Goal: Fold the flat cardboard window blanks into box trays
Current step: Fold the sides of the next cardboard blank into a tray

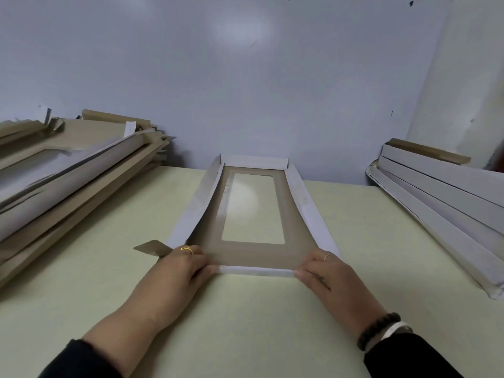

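your left hand [183,264] and right hand [324,271] both pinch the near white flap of the brown cardboard window blank [256,253] on the pale green worktop [245,323].

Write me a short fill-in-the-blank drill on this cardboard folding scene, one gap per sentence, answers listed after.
1. Both hands work the tray's ______ end wall, the one closest to the person.
2. The left hand and right hand each wear a ______ on one finger.
3. A dark bead bracelet sits on the ______ wrist.
4. A brown corner flap sticks out flat beside the ______ hand.

Missing words: near; ring; right; left
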Tool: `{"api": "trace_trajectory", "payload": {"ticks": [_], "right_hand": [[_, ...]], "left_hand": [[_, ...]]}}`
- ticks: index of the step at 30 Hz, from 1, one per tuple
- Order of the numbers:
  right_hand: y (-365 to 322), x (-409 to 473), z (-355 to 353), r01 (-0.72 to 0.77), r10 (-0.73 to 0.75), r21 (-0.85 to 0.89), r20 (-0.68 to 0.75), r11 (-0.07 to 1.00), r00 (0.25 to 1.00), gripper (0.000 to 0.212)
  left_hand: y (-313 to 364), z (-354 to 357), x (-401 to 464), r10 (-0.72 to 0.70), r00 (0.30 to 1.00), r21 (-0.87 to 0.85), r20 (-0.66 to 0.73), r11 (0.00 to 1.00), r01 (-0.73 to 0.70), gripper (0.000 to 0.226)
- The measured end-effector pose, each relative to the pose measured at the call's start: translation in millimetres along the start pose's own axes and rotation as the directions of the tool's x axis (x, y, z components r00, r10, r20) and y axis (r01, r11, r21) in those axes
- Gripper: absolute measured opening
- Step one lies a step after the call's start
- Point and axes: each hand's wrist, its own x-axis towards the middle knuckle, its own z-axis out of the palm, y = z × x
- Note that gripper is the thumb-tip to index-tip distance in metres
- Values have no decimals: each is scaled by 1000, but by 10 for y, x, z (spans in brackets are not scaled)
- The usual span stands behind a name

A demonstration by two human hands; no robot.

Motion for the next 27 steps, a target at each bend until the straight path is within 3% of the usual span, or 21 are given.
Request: {"api": "trace_trajectory", "payload": {"ticks": [4, 6, 9, 12, 15, 17, 20, 23, 27], "right_hand": [[-17, 45, 32, -18, 15, -56, -57, 998, 998, 20], [-36, 81, 59, -37, 30, -89, -84, 995, 996, 23], [-30, 145, 95, -76, 60, -160, -103, 984, 993, 28], [-88, 183, 115, -101, 70, -328, -106, 939, 992, 28], [-173, 202, 196, 22, -70, -508, -75, 861, 995, 33], [-208, 217, 277, 130, -113, -444, 66, 887, 991, 44], [-155, 228, 366, 121, -52, -332, 211, 935, 976, 49], [-53, 244, 363, 58, 25, -324, 247, 944, 969, 49], [64, 226, 318, 0, 66, -295, 215, 956, 974, 48]], "left_hand": [[131, 75, 29, 27, 993, 208, -111, 978, -3, 25], [196, 99, 44, 53, 991, 243, -127, 970, -21, 43], [248, 171, 69, -26, 1000, 329, -5, 944, 26, 82], [184, 268, 119, -55, 997, 358, 54, 933, 32, 67], [210, 285, 157, -102, 991, 359, 92, 931, 63, 63], [214, 302, 177, -136, 986, 356, 98, 930, 92, 64], [173, 320, 214, -184, 964, 260, 194, 957, 131, 60], [143, 309, 241, -202, 937, 140, 284, 976, 168, 55], [118, 312, 243, -187, 945, 108, 270, 981, 163, 55]]}}
